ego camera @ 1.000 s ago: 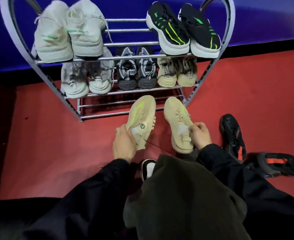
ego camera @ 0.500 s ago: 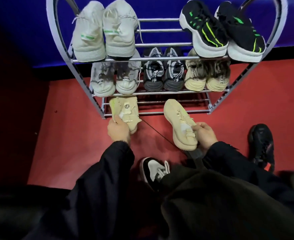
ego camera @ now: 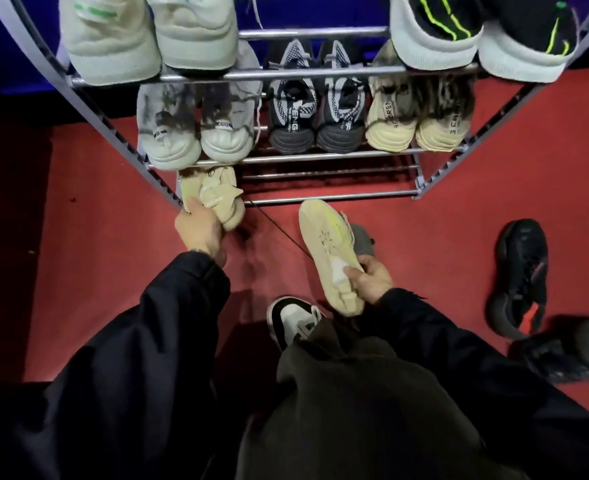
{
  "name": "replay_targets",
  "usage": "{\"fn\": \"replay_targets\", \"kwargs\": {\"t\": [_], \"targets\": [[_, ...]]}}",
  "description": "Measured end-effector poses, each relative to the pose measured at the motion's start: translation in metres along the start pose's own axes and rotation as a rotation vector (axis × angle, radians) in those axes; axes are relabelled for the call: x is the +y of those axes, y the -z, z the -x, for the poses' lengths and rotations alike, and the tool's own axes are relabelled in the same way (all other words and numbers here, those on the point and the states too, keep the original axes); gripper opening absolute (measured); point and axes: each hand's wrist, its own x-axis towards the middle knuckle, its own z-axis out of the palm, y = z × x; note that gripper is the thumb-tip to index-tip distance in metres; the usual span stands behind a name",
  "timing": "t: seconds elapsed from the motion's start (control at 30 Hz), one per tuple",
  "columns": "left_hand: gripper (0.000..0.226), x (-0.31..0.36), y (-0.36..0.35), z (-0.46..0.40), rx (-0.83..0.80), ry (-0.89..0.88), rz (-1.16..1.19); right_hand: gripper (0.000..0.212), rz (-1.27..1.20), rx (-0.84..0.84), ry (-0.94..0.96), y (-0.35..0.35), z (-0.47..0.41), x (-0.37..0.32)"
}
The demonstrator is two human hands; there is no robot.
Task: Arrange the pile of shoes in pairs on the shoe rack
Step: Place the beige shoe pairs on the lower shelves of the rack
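My left hand (ego camera: 201,232) grips the heel of a cream-yellow sneaker (ego camera: 217,195) whose toe lies under the middle tier at the left end of the grey metal shoe rack's (ego camera: 321,197) bottom shelf. My right hand (ego camera: 369,280) holds the matching cream-yellow sneaker (ego camera: 327,244) by its heel, above the red floor just in front of the rack. The middle shelf carries a pale grey pair (ego camera: 196,129), a dark knit pair (ego camera: 315,112) and a beige pair (ego camera: 418,116). On the top shelf sit a light green pair (ego camera: 147,32) and a black-and-neon pair (ego camera: 476,32).
A black pair of sneakers with orange patches lies loose on the red floor at the right, one (ego camera: 520,275) upright, the other (ego camera: 570,351) on its side. My own black-and-white shoe (ego camera: 293,323) shows below the right hand. A thin dark cord (ego camera: 275,226) crosses the floor.
My left hand has carried its sneaker left and forward onto the bottom shelf's left end. The right hand has lifted its sneaker slightly. The camera has moved closer to the rack.
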Motion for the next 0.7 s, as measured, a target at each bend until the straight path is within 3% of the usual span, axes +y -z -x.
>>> {"fn": "replay_targets", "kwargs": {"t": [0.13, 0.3, 0.43, 0.6, 0.7], "targets": [[0.026, 0.009, -0.005, 0.025, 0.090, 0.027, 0.077, 0.018, 0.147, 0.183, 0.111, 0.007, 0.006, 0.010], [0.043, 0.002, 0.010, 0.047, 0.219, -0.017, 0.006, 0.034, 0.341, 0.404, 0.075, 0.057, 0.002, 0.001], [0.049, -0.009, 0.011, 0.058, 0.244, -0.047, -0.192, 0.036, 0.325, 0.494, 0.003, 0.087, 0.004, -0.012], [0.047, -0.007, 0.033, 0.054, 0.038, -0.302, -0.748, 0.021, -0.044, 0.487, 0.111, 0.097, 0.015, -0.023], [0.043, -0.003, 0.029, 0.069, -0.073, -0.457, -0.780, 0.017, -0.047, 0.567, 0.144, 0.108, 0.022, -0.023]]}}
